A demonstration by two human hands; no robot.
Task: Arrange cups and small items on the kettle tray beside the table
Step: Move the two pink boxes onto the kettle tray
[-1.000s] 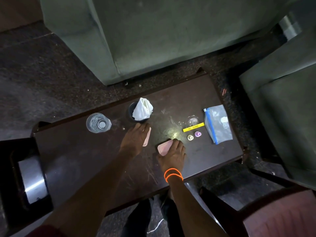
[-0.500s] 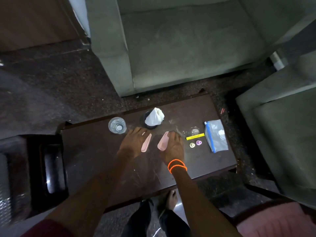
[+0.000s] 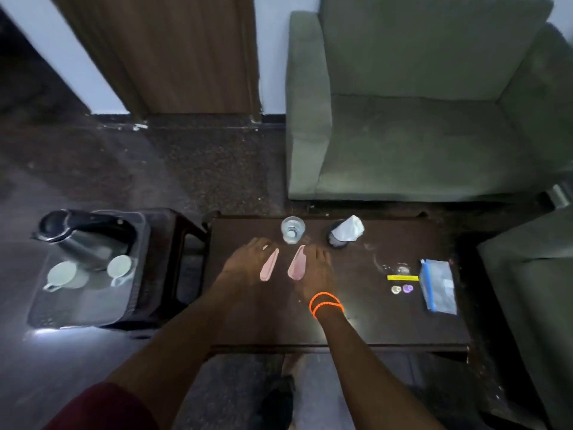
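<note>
Over the dark table (image 3: 366, 324), my left hand (image 3: 246, 260) grips a flat pink packet (image 3: 269, 269) along its edge. My right hand (image 3: 316, 273), with orange bands at the wrist, grips a second pink packet (image 3: 296, 267). The two packets hang side by side just above the tabletop. Beyond them stand a clear glass (image 3: 292, 230) and a dark cup stuffed with white tissue (image 3: 344, 232). The kettle tray (image 3: 77, 310) sits on a stool left of the table, carrying a black and steel kettle (image 3: 82, 237) and two white cups (image 3: 62, 274) (image 3: 120, 266).
On the table's right part lie a yellow strip (image 3: 402, 277), two small round pieces (image 3: 401, 289) and a clear zip bag with a blue seal (image 3: 438, 287). Green armchairs (image 3: 418, 119) stand behind and to the right. A wooden door (image 3: 186, 57) is at the back.
The view has swung up and left, bringing the kettle tray into sight. Both hands have lifted the pink packets off the table and turned them on edge, side by side.
</note>
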